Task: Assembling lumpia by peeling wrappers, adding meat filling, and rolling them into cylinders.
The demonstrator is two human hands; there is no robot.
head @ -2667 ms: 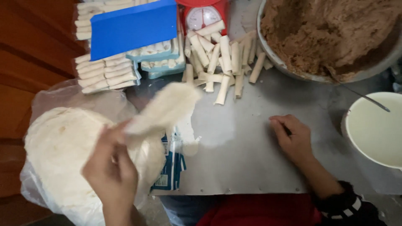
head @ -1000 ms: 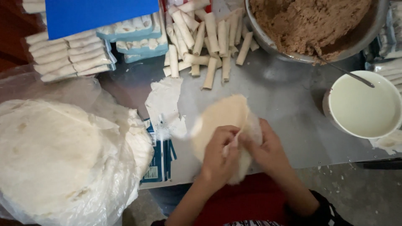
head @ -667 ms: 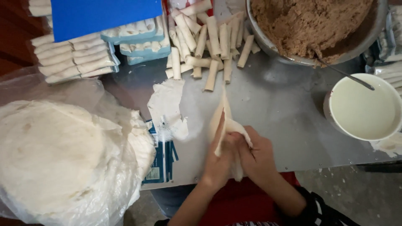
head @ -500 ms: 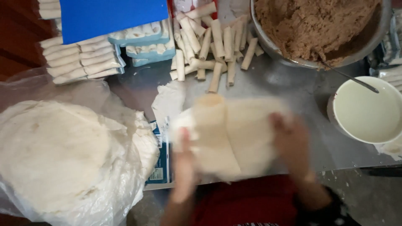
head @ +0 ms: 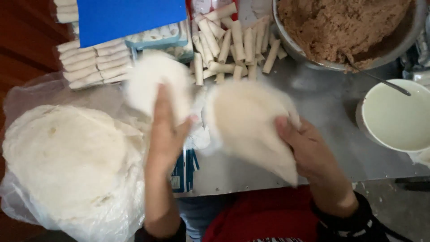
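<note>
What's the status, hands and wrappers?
Left hand holds one thin round wrapper. Right hand holds another wrapper. Both blurred, above the metal table.

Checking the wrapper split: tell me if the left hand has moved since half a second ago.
Yes. The left hand now holds its wrapper farther forward, nearer the loose rolls, away from the table edge.
</note>
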